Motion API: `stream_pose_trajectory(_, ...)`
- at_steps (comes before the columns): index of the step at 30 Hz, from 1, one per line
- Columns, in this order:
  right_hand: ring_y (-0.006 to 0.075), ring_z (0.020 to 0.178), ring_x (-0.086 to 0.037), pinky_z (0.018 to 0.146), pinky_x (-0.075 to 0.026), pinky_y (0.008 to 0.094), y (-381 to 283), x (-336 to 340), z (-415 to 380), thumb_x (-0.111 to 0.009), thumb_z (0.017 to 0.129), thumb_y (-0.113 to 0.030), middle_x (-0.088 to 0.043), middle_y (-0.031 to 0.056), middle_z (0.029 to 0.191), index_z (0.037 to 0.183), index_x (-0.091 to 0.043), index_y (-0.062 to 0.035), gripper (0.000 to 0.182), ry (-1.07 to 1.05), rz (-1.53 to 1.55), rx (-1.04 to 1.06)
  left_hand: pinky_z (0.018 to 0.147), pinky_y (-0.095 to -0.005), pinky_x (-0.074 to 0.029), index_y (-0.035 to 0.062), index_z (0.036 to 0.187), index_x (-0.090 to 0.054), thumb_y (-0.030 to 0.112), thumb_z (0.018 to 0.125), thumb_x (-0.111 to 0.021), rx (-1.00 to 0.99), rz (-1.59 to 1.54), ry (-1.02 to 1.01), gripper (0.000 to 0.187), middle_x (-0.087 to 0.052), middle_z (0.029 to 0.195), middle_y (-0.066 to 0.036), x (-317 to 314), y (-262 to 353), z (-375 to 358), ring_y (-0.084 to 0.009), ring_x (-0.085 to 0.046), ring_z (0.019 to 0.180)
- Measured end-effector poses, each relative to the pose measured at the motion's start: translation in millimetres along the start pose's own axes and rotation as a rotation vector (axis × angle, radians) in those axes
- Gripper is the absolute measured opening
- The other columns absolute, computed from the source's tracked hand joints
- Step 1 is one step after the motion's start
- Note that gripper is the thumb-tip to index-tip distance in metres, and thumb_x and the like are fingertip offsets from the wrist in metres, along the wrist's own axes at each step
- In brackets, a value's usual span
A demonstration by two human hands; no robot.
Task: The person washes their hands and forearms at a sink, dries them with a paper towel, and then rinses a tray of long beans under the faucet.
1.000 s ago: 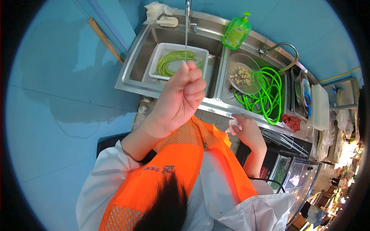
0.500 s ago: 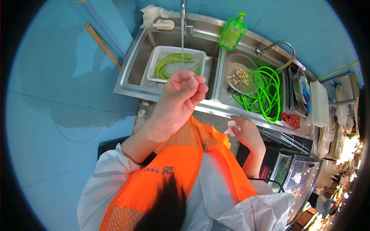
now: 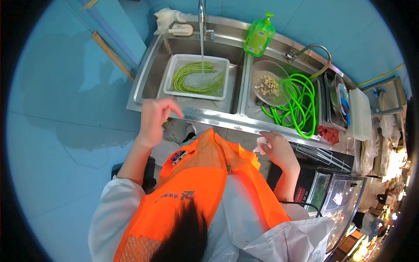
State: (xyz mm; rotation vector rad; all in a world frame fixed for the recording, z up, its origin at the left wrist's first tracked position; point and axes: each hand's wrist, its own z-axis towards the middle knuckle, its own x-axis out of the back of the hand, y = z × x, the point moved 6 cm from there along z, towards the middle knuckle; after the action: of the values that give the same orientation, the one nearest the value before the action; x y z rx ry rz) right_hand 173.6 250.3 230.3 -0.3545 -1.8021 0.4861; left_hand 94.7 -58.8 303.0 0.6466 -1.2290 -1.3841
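My left hand [image 3: 157, 120] is raised near the front-left edge of the steel sink. Its index finger sticks out bent and apart from the rest, and I see nothing held in it. Lower right, by the sink's front edge, my right hand [image 3: 280, 150] is closed on a crumpled white tissue [image 3: 262, 145]. In the left basin sits a white tray [image 3: 227, 72] with long green beans [image 3: 188, 77] coiled in water. Water runs into it from the tap [image 3: 202, 19].
A clear bowl [image 3: 262, 70] with pale pieces stands in the right basin beside a coiled green hose [image 3: 307, 100]. Behind are a green soap bottle [image 3: 259, 37] and a scrubbing brush [image 3: 181, 29]. Red meat [image 3: 328, 134] and stacked white containers [image 3: 359, 114] are at right.
My left hand has moved left and down from in front of the tray, and its fingers have changed from a pinch to a stretched index finger. My right hand keeps the tissue in place.
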Motion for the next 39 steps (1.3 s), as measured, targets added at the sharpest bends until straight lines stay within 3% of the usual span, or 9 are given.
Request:
stream_pose_trajectory(2, 0.0356, 0.081, -0.058, 0.071, -0.047, 0.0416, 0.2, -0.9, 0.5, -0.057, 0.076, -0.014, -0.059, 0.0170, 0.093, 0.107, -0.058, -0.0044, 0.033, -0.004, 0.009, -0.006, 0.052, -0.0317, -0.038, 0.0065, 0.069, -0.057, 0.036, 0.081, -0.057, -0.326, 0.838, 0.049, 0.032, -0.046, 0.053, -0.004, -6.2, 21.8, -9.0, -0.0203, -0.049, 0.051)
stream_pose_trajectory(5, 0.0360, 0.081, -0.058, 0.071, -0.047, 0.0418, -1.3, -2.3, 1.2, -0.057, 0.076, -0.014, -0.059, 0.0172, 0.093, 0.107, -0.057, -0.0045, 0.032, -0.010, 0.027, -0.007, 0.067, -0.0341, -0.042, 0.0059, 0.081, -0.061, 0.028, 0.070, -0.067, -0.067, 0.802, 0.008, 0.025, -0.054, 0.074, -0.007, -20.3, -1.1, -19.7, -0.0257, -0.053, 0.071)
stream_pose_trajectory(8, 0.0362, 0.082, -0.058, 0.071, -0.047, 0.0419, -2.1, -2.4, 0.5, -0.057, 0.077, -0.014, -0.058, 0.0175, 0.092, 0.107, -0.057, -0.0043, 0.032, -0.011, 0.033, 0.006, 0.082, -0.0392, -0.041, 0.0071, 0.092, -0.062, 0.032, 0.071, -0.067, -0.094, 0.865, -0.176, 0.033, -0.055, 0.107, -0.008, -45.2, -15.3, -25.2, -0.0253, -0.051, 0.099)
stream_pose_trajectory(11, 0.0364, 0.082, -0.058, 0.071, -0.047, 0.0420, -1.3, -4.1, 2.0, -0.057, 0.077, -0.014, -0.058, 0.0178, 0.092, 0.106, -0.057, -0.0044, 0.031, -0.019, 0.035, 0.008, 0.101, -0.0454, -0.029, 0.0071, 0.113, -0.057, 0.030, 0.072, -0.068, -0.037, 1.006, -0.351, 0.048, -0.044, 0.128, -0.012, -60.9, -43.2, -43.1, -0.0324, -0.037, 0.120)
stream_pose_trajectory(14, 0.0365, 0.082, -0.058, 0.071, -0.047, 0.0424, -2.7, -5.1, 3.1, -0.057, 0.077, -0.014, -0.058, 0.0179, 0.092, 0.105, -0.057, -0.0050, 0.029, -0.020, 0.040, 0.023, 0.106, -0.0446, -0.024, 0.0070, 0.120, -0.052, 0.032, 0.075, -0.065, 0.168, 0.923, -0.583, 0.053, -0.042, 0.132, -0.014, -66.2, -71.2, -60.0, -0.0318, -0.035, 0.124)
stream_pose_trajectory(17, 0.0366, 0.082, -0.058, 0.071, -0.047, 0.0426, -3.0, -5.5, 2.7, -0.057, 0.077, -0.014, -0.058, 0.0179, 0.092, 0.104, -0.057, -0.0058, 0.028, -0.023, 0.030, 0.022, 0.103, -0.0442, -0.027, 0.0064, 0.122, -0.050, 0.033, 0.078, -0.062, 0.293, 0.815, -0.658, 0.053, -0.043, 0.130, -0.016, -64.9, -75.3, -64.5, -0.0317, -0.039, 0.122)
stream_pose_trajectory(39, 0.0382, 0.081, -0.057, 0.069, -0.045, 0.0442, -4.8, -8.6, 4.9, -0.056, 0.078, -0.015, -0.057, 0.0199, 0.087, 0.096, -0.058, -0.0036, 0.021, -0.050, 0.045, 0.039, 0.098, -0.0434, -0.035, 0.0044, 0.123, -0.048, 0.033, 0.081, -0.059, 0.288, 0.820, -0.681, 0.053, -0.046, 0.127, -0.015, -68.7, -80.7, -70.5, -0.0327, -0.046, 0.115)
